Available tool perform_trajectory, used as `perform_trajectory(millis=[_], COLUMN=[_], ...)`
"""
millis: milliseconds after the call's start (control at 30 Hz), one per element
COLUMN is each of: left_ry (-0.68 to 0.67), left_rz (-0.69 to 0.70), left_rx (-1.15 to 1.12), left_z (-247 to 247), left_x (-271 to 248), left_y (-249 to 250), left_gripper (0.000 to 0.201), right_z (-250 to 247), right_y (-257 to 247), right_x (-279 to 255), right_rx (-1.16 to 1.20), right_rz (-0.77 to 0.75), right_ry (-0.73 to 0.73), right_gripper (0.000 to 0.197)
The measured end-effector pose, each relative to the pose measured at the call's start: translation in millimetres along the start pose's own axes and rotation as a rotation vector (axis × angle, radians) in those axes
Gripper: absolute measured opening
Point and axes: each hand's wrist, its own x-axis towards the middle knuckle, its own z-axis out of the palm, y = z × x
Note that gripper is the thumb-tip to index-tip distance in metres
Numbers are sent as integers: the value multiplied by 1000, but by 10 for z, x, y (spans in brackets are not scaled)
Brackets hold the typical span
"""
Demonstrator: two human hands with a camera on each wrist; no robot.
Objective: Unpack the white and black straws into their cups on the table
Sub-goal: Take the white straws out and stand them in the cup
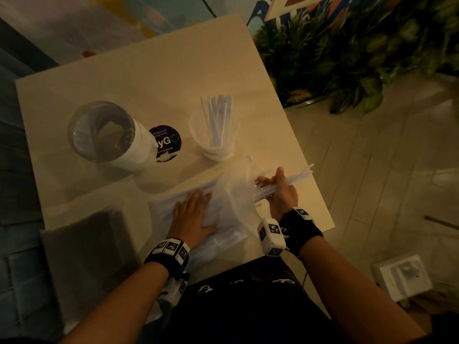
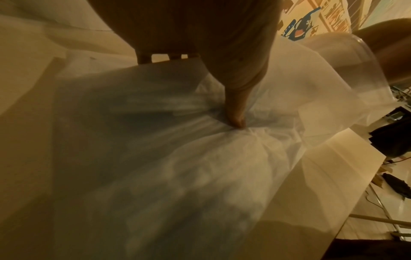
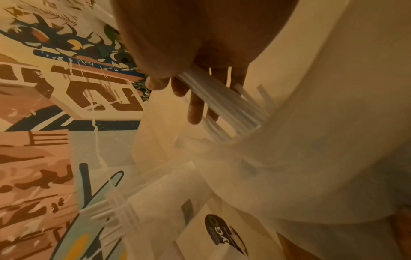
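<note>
Dim warm light falls on a smooth, pale square table (image 1: 154, 70), bordered by leafy green plants (image 1: 347, 58) and a painted mural at its far side. On its near left corner a flat dark packet (image 1: 87, 256) is seen, its contents not discernible. Beside it, a crinkled translucent plastic bag (image 1: 223, 209) of white straws is pressed flat under the left hand (image 1: 192, 217), whose fingers are extended and spread; in the left wrist view the thumb (image 2: 235, 109) is dug into the wrinkled film. Further back, a tall clear cylindrical cup (image 1: 106, 132) with a white lower band is set, seemingly without straws. A round purple sticker (image 1: 166, 142) is stuck between it and a smaller translucent cup (image 1: 213, 135), in which thin white straws (image 1: 218, 115) are stood, fanned against the rim. A bundle of white straws (image 1: 280, 182) is held in the right hand (image 1: 280, 192), the grip curled around it just off the bag's open end.
</note>
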Motion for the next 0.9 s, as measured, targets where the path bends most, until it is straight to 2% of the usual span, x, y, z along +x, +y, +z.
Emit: perform_trajectory(millis=[133,433,600,800,900], left_ry=[-5,5,4,21,14], left_rz=[-8,-4,1,-1,3], left_rx=[-2,-9,-15,-17,-8], left_z=[-8,6,-5,-19,-64], left_x=[5,0,4,-6,-25], left_y=[3,-7,-7,6,38], left_gripper=[99,99,98,97,100], right_z=[61,168,227,281,310], right_y=[-36,-247,-530,-839,-961], right_x=[-16,-25,-75,-187,-257], right_rx=[24,169,155,78,59], right_rz=[25,-7,-88,-209,-263], right_ry=[18,59,54,-59,-46], right_gripper=[41,53,50,47,46])
